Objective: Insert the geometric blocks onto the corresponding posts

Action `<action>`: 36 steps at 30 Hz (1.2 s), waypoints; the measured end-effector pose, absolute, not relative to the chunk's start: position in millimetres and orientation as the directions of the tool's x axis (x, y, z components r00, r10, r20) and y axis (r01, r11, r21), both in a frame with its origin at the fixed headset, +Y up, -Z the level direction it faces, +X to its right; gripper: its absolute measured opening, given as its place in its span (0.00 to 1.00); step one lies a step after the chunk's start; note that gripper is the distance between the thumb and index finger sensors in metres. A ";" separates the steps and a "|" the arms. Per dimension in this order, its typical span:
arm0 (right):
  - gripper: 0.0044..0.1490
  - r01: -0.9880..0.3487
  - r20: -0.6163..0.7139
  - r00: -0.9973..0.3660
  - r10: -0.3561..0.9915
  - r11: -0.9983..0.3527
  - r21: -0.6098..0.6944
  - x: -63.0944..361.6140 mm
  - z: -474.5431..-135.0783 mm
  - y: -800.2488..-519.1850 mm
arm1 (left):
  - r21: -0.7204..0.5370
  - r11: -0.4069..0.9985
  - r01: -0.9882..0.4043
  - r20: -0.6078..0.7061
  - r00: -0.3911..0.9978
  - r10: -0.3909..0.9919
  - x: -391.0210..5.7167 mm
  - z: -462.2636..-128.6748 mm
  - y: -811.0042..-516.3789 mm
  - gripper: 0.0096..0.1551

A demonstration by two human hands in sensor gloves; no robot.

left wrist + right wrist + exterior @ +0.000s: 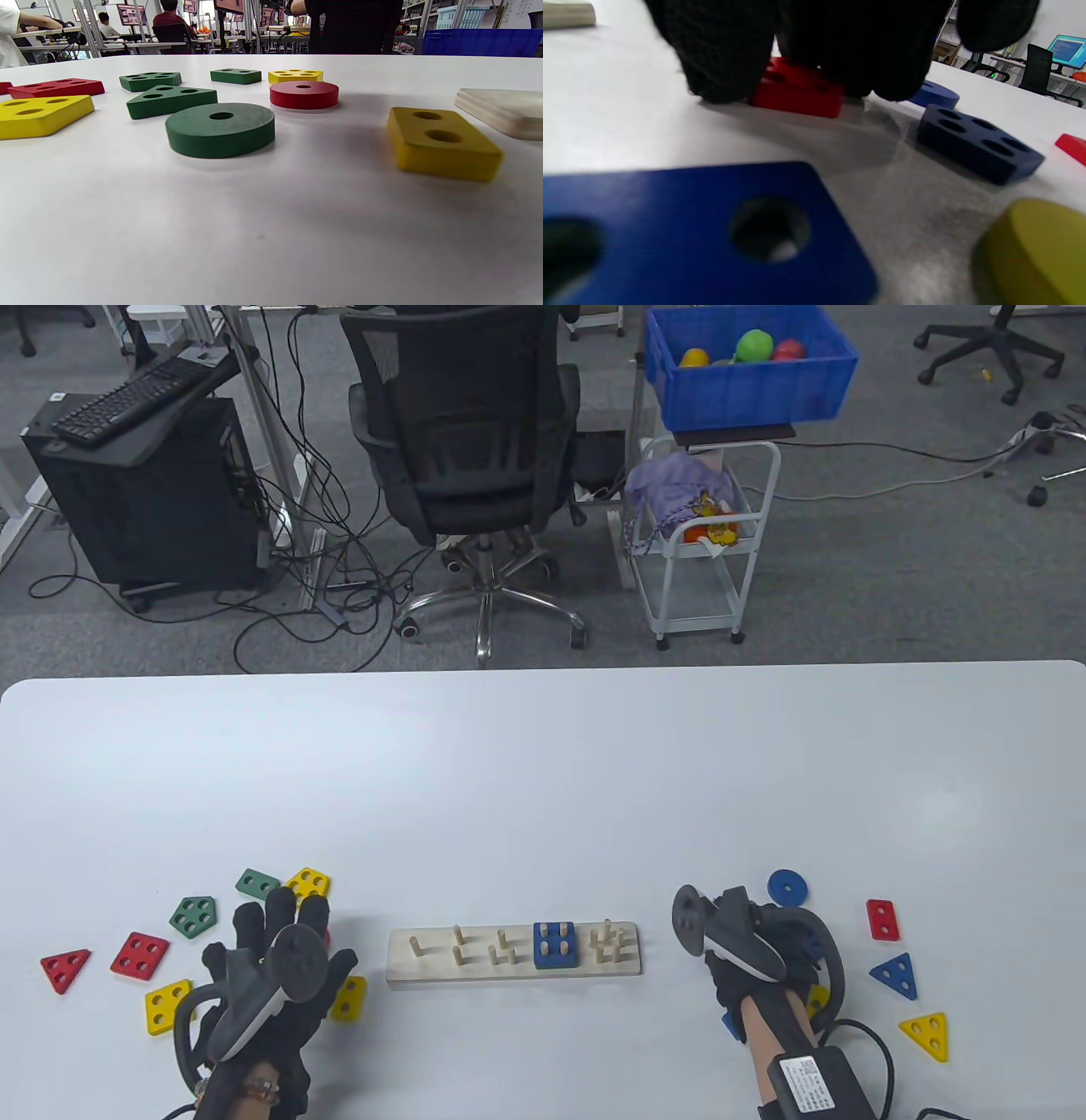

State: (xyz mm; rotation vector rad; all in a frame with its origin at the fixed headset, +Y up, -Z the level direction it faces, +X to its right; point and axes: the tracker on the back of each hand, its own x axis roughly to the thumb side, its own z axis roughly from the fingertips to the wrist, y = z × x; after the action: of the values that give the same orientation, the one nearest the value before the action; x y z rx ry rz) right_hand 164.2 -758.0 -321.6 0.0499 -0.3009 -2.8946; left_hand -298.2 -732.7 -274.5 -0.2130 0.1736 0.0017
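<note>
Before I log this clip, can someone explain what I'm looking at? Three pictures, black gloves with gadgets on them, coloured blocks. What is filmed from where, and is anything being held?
These are a person's two hands in sensor gloves, with a tracker strapped to the back of each. The wide picture looks down at the white table; the other two come from cameras on each wrist, low over the surface.

In the middle lies a wooden peg board with one blue square block already seated on its pegs. Loose blocks lie at both sides: red, yellow and green ones around the left hand, blue, red and yellow ones around the right hand.

The left hand rests with fingers spread, holding nothing. In the right wrist picture, the right fingers come down at a red block; whether they grip it cannot be told.
</note>
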 end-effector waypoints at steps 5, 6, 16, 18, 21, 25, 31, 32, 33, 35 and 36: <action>0.39 0.257 0.032 -0.966 -0.256 -0.942 0.216 158.1 -319.6 -762.6 | -0.209 0.977 -0.028 -0.172 0.985 -0.009 -298.7 -274.8 -732.5 0.46; 0.40 0.271 0.041 -0.962 -0.269 -0.939 0.213 156.6 -319.3 -763.2 | -0.214 0.976 -0.036 -0.170 0.985 -0.001 -299.5 -275.0 -732.5 0.46; 0.40 0.174 0.237 -0.958 -0.160 -0.984 0.039 134.3 -305.2 -730.7 | -0.212 0.976 -0.039 -0.175 0.984 0.001 -300.4 -275.1 -732.5 0.46; 0.41 0.124 0.307 -0.945 -0.111 -0.992 0.026 125.5 -300.4 -725.4 | -0.211 0.977 -0.038 -0.177 0.984 0.000 -300.7 -275.2 -732.5 0.46; 0.41 0.064 0.405 -0.912 -0.062 -0.998 -0.007 106.8 -292.1 -722.0 | -0.208 0.977 -0.040 -0.178 0.984 0.003 -301.3 -275.3 -732.6 0.46; 0.40 0.091 0.502 -0.852 -0.149 -0.986 -0.137 79.7 -281.1 -722.5 | -0.204 0.978 -0.031 -0.177 0.984 -0.006 -300.3 -275.2 -732.9 0.46; 0.39 0.090 0.544 -0.824 -0.158 -0.985 -0.149 67.1 -279.0 -730.9 | -0.201 0.979 -0.033 -0.173 0.985 -0.002 -300.1 -275.6 -733.1 0.46; 0.39 0.097 0.547 -0.821 -0.164 -0.984 -0.149 66.3 -279.1 -732.3 | -0.202 0.979 -0.033 -0.174 0.985 -0.002 -300.2 -275.7 -733.2 0.46; 0.39 0.096 0.545 -0.822 -0.167 -0.983 -0.156 66.0 -278.8 -731.9 | -0.202 0.979 -0.033 -0.174 0.985 -0.002 -300.2 -275.6 -733.2 0.46; 0.39 0.088 0.547 -0.823 -0.157 -0.985 -0.150 65.5 -278.9 -731.5 | -0.200 0.979 -0.035 -0.176 0.984 -0.001 -300.3 -275.6 -733.1 0.46; 0.39 0.082 0.547 -0.823 -0.152 -0.985 -0.151 65.1 -279.0 -731.6 | -0.199 0.979 -0.036 -0.176 0.984 0.001 -300.4 -275.5 -733.0 0.46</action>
State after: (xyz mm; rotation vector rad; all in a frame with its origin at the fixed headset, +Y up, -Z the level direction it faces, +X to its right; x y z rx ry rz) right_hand 65.1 -731.6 -279.0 -0.8804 0.1829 -2.8820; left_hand -300.4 -733.0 -275.5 -0.2033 0.1761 0.0189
